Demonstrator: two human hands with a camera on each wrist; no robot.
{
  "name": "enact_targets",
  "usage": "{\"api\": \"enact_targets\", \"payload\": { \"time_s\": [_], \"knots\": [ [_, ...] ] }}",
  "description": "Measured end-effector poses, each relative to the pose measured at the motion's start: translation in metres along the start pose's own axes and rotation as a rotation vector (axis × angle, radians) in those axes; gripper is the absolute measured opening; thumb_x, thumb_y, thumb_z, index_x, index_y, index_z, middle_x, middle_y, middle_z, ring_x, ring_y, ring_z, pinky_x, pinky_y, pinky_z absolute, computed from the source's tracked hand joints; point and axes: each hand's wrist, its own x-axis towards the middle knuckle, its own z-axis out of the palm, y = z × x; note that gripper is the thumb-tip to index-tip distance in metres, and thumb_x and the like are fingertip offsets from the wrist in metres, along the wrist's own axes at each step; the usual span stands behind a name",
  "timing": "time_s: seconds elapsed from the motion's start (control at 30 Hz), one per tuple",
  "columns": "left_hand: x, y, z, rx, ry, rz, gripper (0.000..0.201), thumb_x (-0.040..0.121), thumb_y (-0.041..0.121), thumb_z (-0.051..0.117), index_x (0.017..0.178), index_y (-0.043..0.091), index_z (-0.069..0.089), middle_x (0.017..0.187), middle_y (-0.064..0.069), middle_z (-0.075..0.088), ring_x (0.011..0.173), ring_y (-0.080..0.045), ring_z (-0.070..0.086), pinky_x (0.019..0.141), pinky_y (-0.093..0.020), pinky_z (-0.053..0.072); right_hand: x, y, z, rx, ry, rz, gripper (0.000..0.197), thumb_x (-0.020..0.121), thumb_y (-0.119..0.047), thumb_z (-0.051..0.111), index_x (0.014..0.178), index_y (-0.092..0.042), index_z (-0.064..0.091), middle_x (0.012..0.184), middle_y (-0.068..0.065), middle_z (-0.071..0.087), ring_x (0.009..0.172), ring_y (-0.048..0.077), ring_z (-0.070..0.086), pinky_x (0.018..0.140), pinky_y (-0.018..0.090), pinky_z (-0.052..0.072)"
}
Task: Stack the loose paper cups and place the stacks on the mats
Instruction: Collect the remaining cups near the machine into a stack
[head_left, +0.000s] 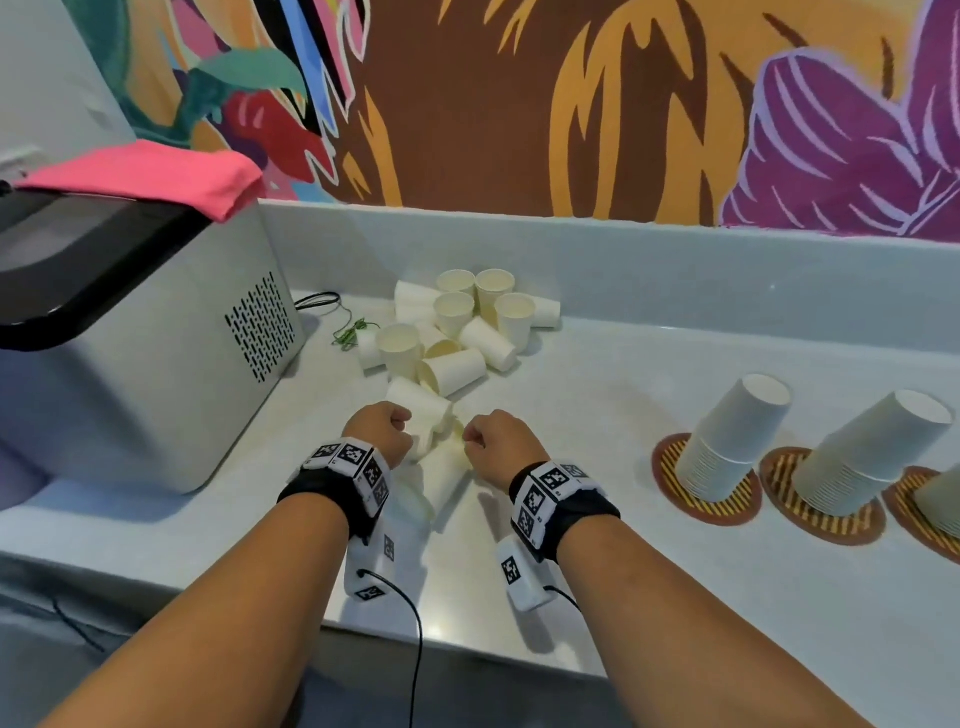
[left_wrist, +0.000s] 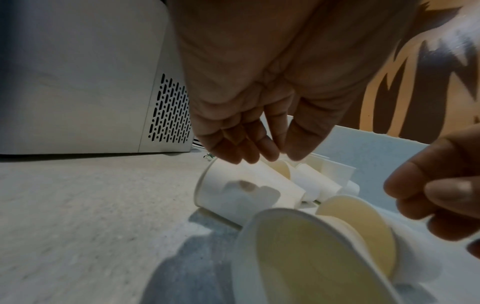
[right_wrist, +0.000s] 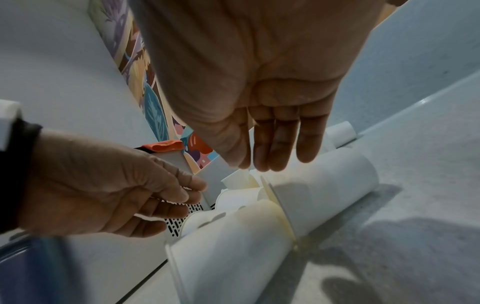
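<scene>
Several white paper cups lie on their sides on the pale counter (head_left: 597, 415) under my hands: one cup (head_left: 423, 408) (left_wrist: 233, 191) below my left hand (head_left: 384, 431) (left_wrist: 259, 156), others (head_left: 441, 488) (right_wrist: 324, 185) (right_wrist: 228, 246) between the wrists. My right hand (head_left: 493, 439) (right_wrist: 270, 164) hovers over a lying cup. The fingers of both hands hang fairly straight and grip nothing. Whether the tips touch the cups I cannot tell. A loose pile of cups (head_left: 457, 327) sits farther back. Upside-down stacks (head_left: 732, 436) (head_left: 872, 457) stand tilted on round striped mats (head_left: 670, 457) (head_left: 779, 467).
A silver appliance (head_left: 130, 338) with a pink cloth (head_left: 156, 176) on top stands at the left. A black cable (head_left: 322, 301) and a green tie (head_left: 353, 332) lie beside it. A third mat (head_left: 898, 499) with a stack is cut off at the right edge.
</scene>
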Motion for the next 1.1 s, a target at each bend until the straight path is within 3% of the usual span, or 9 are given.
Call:
{"api": "enact_targets", "payload": {
  "time_s": [0.23, 0.37, 0.43, 0.5, 0.7, 0.8, 0.9, 0.97, 1.1],
  "knots": [
    [0.027, -0.016, -0.001, 0.073, -0.033, 0.001, 0.044, 0.083, 0.013, 0.061, 0.126, 0.021, 0.059, 0.127, -0.008, 0.057, 0.114, -0.025, 0.057, 0.097, -0.034, 0.046, 0.010, -0.004, 0.015, -0.289, 0.081, -0.083, 0.044, 0.088, -0.021, 0.057, 0.131, -0.032, 0.052, 0.137, 0.005, 0.038, 0.124, 0.030, 0.036, 0.100, 0.040, 0.037],
    [0.036, -0.017, 0.002, 0.225, 0.025, -0.001, 0.049, 0.080, 0.024, 0.064, 0.128, 0.029, 0.054, 0.135, -0.010, 0.046, 0.123, -0.026, 0.048, 0.106, -0.034, 0.034, 0.016, -0.002, 0.020, -0.415, -0.014, -0.053, 0.074, 0.083, -0.020, 0.061, 0.146, -0.036, 0.025, 0.153, 0.005, 0.022, 0.140, 0.031, 0.020, 0.113, 0.053, 0.019],
    [0.041, -0.019, 0.006, 0.255, 0.043, -0.020, 0.054, 0.081, 0.034, 0.066, 0.132, 0.031, 0.050, 0.139, -0.009, 0.039, 0.127, -0.028, 0.041, 0.108, -0.034, 0.027, 0.022, 0.003, 0.022, -0.449, -0.067, -0.020, 0.089, 0.080, -0.018, 0.065, 0.149, -0.036, 0.012, 0.155, 0.004, 0.016, 0.143, 0.029, 0.012, 0.114, 0.059, 0.011],
    [0.045, -0.021, 0.010, 0.270, 0.044, -0.035, 0.058, 0.079, 0.042, 0.068, 0.133, 0.034, 0.049, 0.140, -0.007, 0.038, 0.128, -0.029, 0.038, 0.106, -0.035, 0.029, 0.027, 0.009, 0.024, -0.482, -0.103, -0.014, 0.094, 0.080, -0.019, 0.067, 0.150, -0.036, 0.006, 0.155, 0.004, 0.015, 0.144, 0.029, 0.010, 0.113, 0.062, 0.007],
    [0.053, -0.017, 0.019, 0.327, 0.001, -0.063, 0.050, 0.080, 0.044, 0.066, 0.128, 0.034, 0.055, 0.138, -0.004, 0.041, 0.130, -0.030, 0.034, 0.103, -0.041, 0.037, 0.040, 0.022, 0.026, -0.495, -0.107, -0.045, 0.086, 0.082, -0.028, 0.068, 0.148, -0.036, 0.014, 0.146, 0.005, 0.030, 0.136, 0.030, 0.025, 0.112, 0.062, 0.012],
    [0.052, -0.017, 0.018, 0.204, 0.111, -0.114, 0.041, 0.082, 0.036, 0.067, 0.123, 0.033, 0.059, 0.136, -0.002, 0.041, 0.127, -0.030, 0.031, 0.100, -0.045, 0.041, 0.043, 0.025, 0.019, -0.523, -0.136, -0.040, 0.093, 0.079, -0.026, 0.070, 0.148, -0.038, 0.010, 0.144, 0.007, 0.030, 0.132, 0.032, 0.030, 0.111, 0.062, 0.016],
    [0.050, -0.019, 0.013, 0.187, 0.219, -0.185, 0.055, 0.079, 0.039, 0.070, 0.130, 0.033, 0.051, 0.145, -0.001, 0.029, 0.128, -0.031, 0.026, 0.100, -0.048, 0.038, 0.048, 0.025, 0.016, -0.509, -0.155, -0.054, 0.093, 0.081, -0.020, 0.067, 0.145, -0.046, 0.005, 0.144, 0.007, 0.026, 0.127, 0.034, 0.037, 0.108, 0.062, 0.021],
    [0.051, -0.022, 0.009, 0.222, 0.194, -0.257, 0.073, 0.077, 0.045, 0.072, 0.140, 0.028, 0.040, 0.148, -0.007, 0.022, 0.130, -0.033, 0.024, 0.102, -0.047, 0.034, 0.051, 0.024, 0.017, -0.492, -0.138, -0.074, 0.080, 0.084, -0.025, 0.065, 0.141, -0.048, 0.013, 0.144, 0.006, 0.025, 0.123, 0.035, 0.042, 0.106, 0.060, 0.026],
    [0.056, -0.027, 0.008, 0.093, 0.091, -0.322, 0.080, 0.080, 0.041, 0.071, 0.143, 0.013, 0.032, 0.137, -0.019, 0.041, 0.124, -0.039, 0.041, 0.096, -0.042, 0.040, 0.055, 0.017, 0.008, -0.511, -0.106, -0.079, 0.043, 0.085, -0.023, 0.064, 0.123, -0.027, 0.046, 0.143, 0.007, 0.028, 0.117, 0.033, 0.044, 0.098, 0.049, 0.037]
  ]
}}
